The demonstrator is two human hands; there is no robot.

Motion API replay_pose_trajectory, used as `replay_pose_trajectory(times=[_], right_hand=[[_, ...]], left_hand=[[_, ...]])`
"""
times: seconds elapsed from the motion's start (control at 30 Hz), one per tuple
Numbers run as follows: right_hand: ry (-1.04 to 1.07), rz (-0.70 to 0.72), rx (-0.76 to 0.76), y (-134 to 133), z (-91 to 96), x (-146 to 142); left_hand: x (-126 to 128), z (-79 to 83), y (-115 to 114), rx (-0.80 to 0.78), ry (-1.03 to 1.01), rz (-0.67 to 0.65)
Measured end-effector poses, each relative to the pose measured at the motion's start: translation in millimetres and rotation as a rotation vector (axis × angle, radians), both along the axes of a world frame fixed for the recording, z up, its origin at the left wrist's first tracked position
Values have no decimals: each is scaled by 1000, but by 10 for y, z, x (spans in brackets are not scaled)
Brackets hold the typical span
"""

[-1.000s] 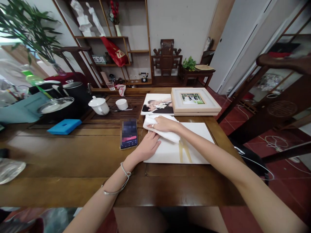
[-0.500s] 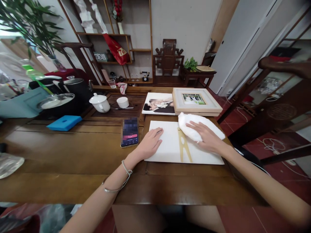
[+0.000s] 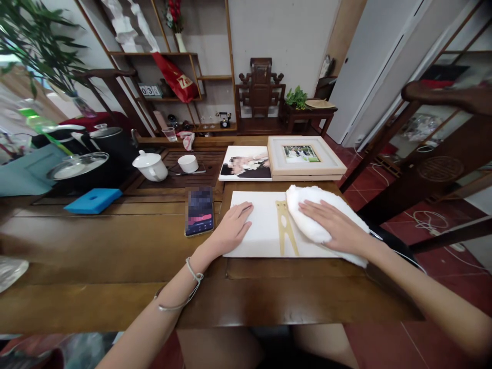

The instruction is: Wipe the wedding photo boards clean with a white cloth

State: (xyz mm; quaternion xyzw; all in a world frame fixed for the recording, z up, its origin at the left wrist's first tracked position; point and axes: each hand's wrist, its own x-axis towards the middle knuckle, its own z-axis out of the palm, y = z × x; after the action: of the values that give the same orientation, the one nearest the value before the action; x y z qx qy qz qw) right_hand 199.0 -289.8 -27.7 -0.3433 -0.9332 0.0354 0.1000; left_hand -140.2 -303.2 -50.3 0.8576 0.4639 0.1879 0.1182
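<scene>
A white board (image 3: 261, 230) with a gold motif (image 3: 285, 233) lies flat on the wooden table (image 3: 115, 246). My left hand (image 3: 231, 227) rests on the board's left edge, fingers stretched flat. My right hand (image 3: 335, 225) lies palm down with spread fingers on a white cloth (image 3: 307, 205) pressed onto the board's right part. A phone (image 3: 199, 210) lies just left of my left hand.
Behind the board lie a printed photo (image 3: 246, 163) and a framed picture (image 3: 303, 155). A white teapot (image 3: 150, 166), a cup (image 3: 188, 163), a blue block (image 3: 93, 200) and dark pots (image 3: 105, 141) stand at the left. A dark chair (image 3: 442, 148) stands to the right.
My right hand has slid the cloth from the board's upper left across to its right side and slightly toward me. My left hand has stayed on the board's left edge.
</scene>
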Motion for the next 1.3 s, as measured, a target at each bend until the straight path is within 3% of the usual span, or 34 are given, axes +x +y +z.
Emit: replay_pose_trajectory(times=[0.1, 0.2, 0.27, 0.47, 0.57, 0.63, 0.77, 0.87, 0.97, 1.1, 1.3], right_hand=[[-8, -103, 12, 376, -7, -69], [-26, -174, 23, 450, 1, -221], [-67, -167, 14, 270, 8, -333], [-161, -82, 24, -724, 6, -431], [-152, -14, 17, -886, 16, -335], [-154, 7, -26, -771, 39, -278], [-154, -22, -111, -227, 92, -263], [-135, -77, -90, 155, 88, -328], [-107, -218, -19, 284, 43, -415], [-81, -307, -13, -8, 10, -483], [-85, -123, -107, -755, 145, -307]], left_hand=[[-3, -8, 5, 5, -8, 5], [-8, -22, 14, 10, -7, 1], [-10, -36, 20, 17, -7, -6], [-11, -72, 32, 32, 7, 2], [-16, -82, 41, 29, 5, -5], [-20, -84, 46, 32, 9, -9], [-21, -62, 45, 14, 36, -8], [-17, -37, 38, -5, 47, -11], [-16, -26, 34, -5, 55, -13], [-19, -25, 33, 16, 36, -20], [-10, -18, 24, 22, 38, -21]])
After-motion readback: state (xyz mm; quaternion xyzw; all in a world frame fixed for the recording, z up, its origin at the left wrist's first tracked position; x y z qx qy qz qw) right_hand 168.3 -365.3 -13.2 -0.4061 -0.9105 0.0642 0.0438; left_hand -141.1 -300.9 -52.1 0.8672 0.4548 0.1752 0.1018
